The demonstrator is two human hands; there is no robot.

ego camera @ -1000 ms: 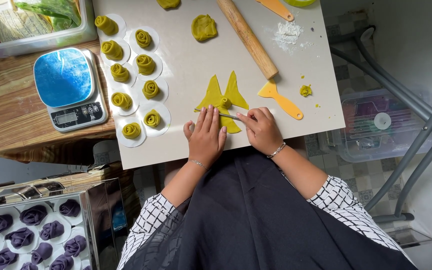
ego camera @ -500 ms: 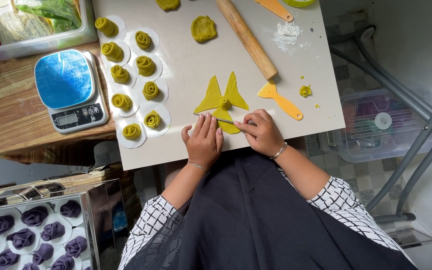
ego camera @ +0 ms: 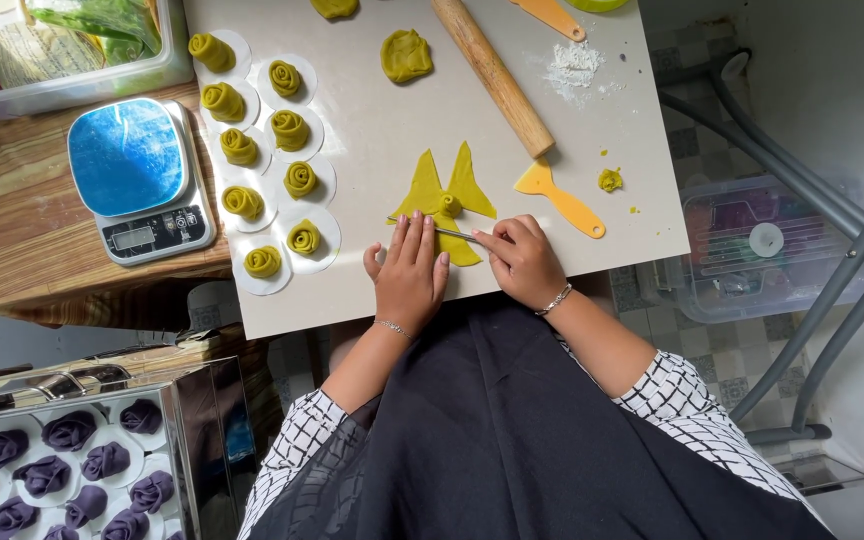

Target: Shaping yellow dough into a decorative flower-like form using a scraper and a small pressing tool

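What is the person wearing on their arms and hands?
Both sleeves are white with a black grid check and pushed up above the elbows. The left hand has a thin silver chain bracelet at the wrist, and the right hand has a silver beaded bracelet. The hands are bare, with no gloves. A black apron covers the lap.

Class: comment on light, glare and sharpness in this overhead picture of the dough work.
Head view: soft, even daylight; the hands cast only faint shadows on the board; the scale shows a blue sheen; the left hand, right hand and green dough are sharp.
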